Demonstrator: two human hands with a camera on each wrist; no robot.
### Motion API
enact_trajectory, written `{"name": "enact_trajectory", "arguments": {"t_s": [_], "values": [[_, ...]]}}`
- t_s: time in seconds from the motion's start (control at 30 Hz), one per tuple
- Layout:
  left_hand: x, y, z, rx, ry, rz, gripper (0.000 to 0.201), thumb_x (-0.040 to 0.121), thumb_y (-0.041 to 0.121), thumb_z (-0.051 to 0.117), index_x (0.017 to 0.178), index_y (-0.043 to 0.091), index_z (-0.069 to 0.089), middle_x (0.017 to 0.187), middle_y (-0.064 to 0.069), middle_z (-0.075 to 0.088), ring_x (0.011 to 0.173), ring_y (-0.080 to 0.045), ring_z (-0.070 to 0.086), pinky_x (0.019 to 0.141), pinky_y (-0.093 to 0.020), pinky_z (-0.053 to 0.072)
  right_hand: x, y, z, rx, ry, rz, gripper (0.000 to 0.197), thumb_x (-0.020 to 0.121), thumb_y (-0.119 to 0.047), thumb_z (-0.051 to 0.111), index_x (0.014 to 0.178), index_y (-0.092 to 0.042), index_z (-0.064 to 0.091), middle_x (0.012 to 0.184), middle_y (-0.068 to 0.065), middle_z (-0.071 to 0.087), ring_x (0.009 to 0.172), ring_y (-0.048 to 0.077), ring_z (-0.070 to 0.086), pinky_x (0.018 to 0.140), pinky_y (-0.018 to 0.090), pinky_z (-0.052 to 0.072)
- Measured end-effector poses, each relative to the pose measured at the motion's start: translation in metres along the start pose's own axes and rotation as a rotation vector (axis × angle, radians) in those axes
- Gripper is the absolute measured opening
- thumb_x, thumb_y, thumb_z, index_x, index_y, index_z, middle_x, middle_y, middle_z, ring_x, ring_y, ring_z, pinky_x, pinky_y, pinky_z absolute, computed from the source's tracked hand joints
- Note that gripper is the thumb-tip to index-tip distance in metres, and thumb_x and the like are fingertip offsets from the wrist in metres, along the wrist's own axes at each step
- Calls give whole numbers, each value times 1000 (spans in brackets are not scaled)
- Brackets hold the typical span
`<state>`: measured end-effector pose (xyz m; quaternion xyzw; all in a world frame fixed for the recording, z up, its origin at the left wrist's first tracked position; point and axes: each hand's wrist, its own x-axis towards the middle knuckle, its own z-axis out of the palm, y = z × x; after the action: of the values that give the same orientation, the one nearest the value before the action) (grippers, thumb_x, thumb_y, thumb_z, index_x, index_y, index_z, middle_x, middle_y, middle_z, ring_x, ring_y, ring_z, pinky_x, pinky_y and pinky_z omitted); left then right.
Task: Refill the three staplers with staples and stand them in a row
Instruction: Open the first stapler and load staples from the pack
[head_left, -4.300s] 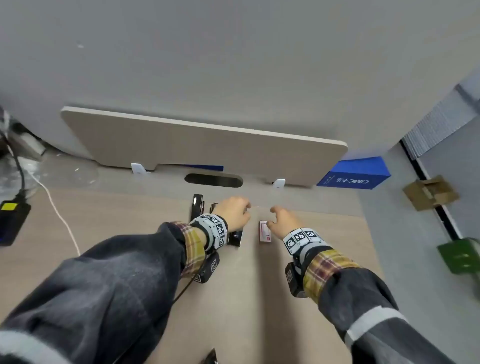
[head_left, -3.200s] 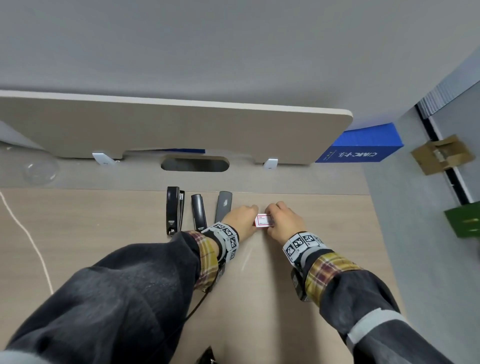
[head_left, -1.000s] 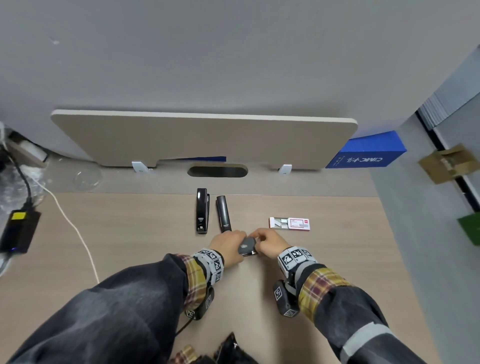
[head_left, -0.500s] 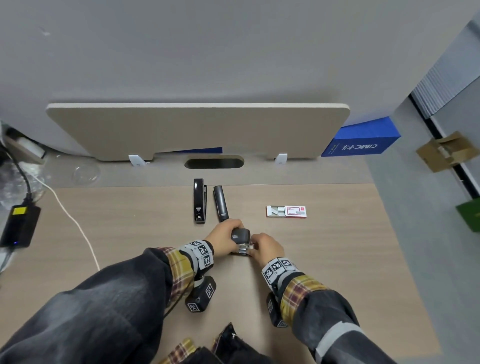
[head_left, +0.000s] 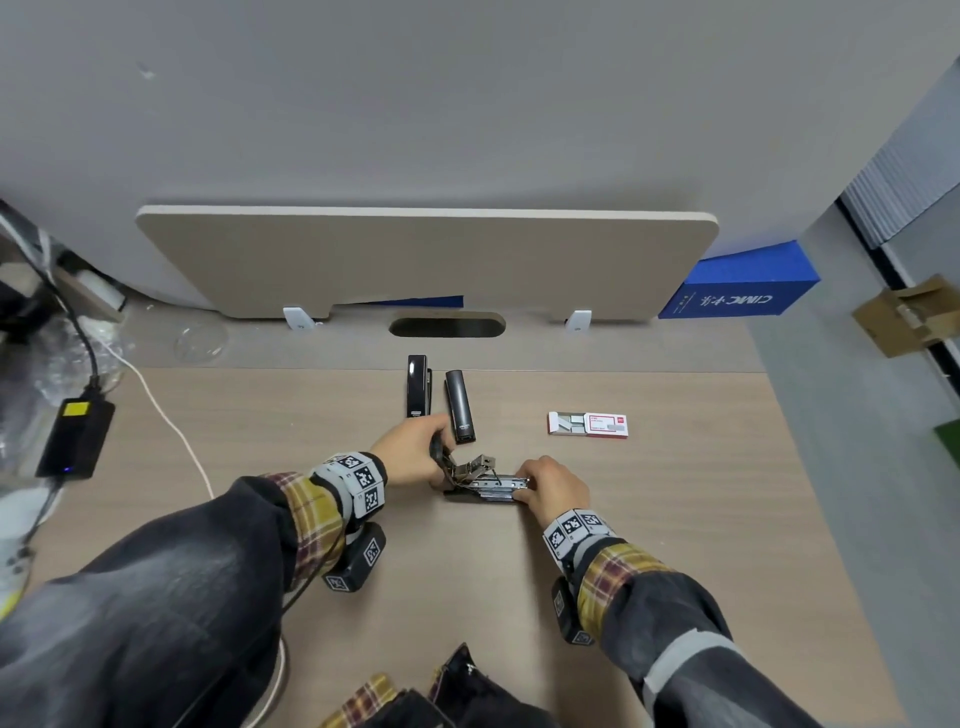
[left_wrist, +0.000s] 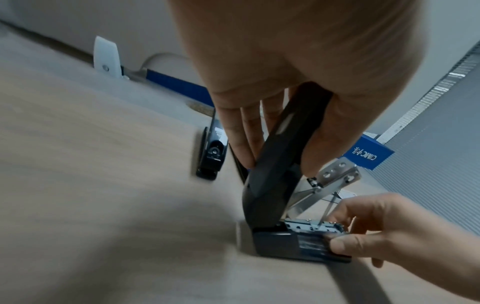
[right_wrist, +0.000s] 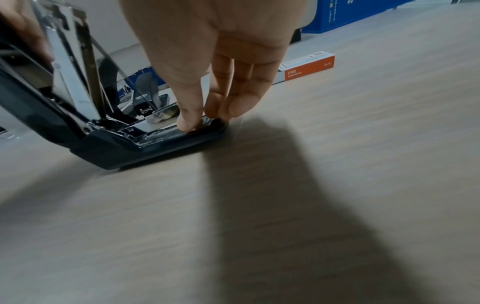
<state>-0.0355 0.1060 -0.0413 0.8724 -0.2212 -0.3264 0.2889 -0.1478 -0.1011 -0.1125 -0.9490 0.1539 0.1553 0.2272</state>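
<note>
A dark stapler (head_left: 485, 484) (left_wrist: 280, 185) (right_wrist: 116, 142) lies crosswise on the desk with its lid swung up and its metal staple channel showing. My left hand (head_left: 415, 451) (left_wrist: 275, 127) grips the raised lid between fingers and thumb. My right hand (head_left: 550, 480) (right_wrist: 207, 115) pinches the front end of the base and channel. Two more black staplers (head_left: 417, 385) (head_left: 459, 398) lie side by side just beyond. A small red-and-white staple box (head_left: 588, 424) (right_wrist: 303, 69), slid open, lies to the right.
A beige divider panel (head_left: 426, 260) stands along the desk's (head_left: 675, 519) far edge above a cable slot (head_left: 447, 327). A blue box (head_left: 737, 291) sits at the far right. A black power adapter (head_left: 75, 436) and white cable (head_left: 166, 421) lie at the left.
The third stapler came toward me from the row and turned crosswise. Its lid, shut a second ago, now stands swung up. The staple box was slid open and set down at the right.
</note>
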Motion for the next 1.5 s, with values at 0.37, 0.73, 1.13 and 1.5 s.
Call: {"name": "enact_trajectory", "arguments": {"t_s": [0.37, 0.73, 1.13, 1.5], "values": [[-11, -39, -14, 328, -90, -150, 26, 65, 4, 52, 78, 25, 44, 91, -2, 61, 83, -25, 57, 64, -33, 42, 1, 1, 4, -32, 12, 16, 13, 82, -33, 69, 94, -28, 65, 97, -6, 61, 92, 17, 59, 67, 27, 38], [-4, -16, -3, 402, -241, -52, 72, 68, 57, 75, 123, 24, 44, 108, 4, 57, 93, -18, 57, 83, -34, 48, 1, -1, 2, -38, -35, 10, 15, 83, -36, 67, 93, -25, 62, 98, -3, 63, 90, 18, 60, 70, 30, 46], [43, 43, 35, 487, -224, 74, 43, 82, 45, 63, 116, 20, 55, 118, -2, 57, 102, -22, 58, 86, -35, 48, 24, 15, -45, 14, 12, 144, 21, 91, -40, 47, 91, -24, 59, 90, 1, 69, 88, 25, 64, 74, 31, 48], [108, 76, 51, 416, -191, -7, 25, 87, 17, 50, 110, 19, 60, 118, -5, 60, 108, -26, 57, 92, -35, 47, 81, 36, -59, -86, 71, 195, 20, 91, -21, 47, 102, -17, 62, 104, 8, 66, 94, 31, 63, 72, 33, 46]]}}
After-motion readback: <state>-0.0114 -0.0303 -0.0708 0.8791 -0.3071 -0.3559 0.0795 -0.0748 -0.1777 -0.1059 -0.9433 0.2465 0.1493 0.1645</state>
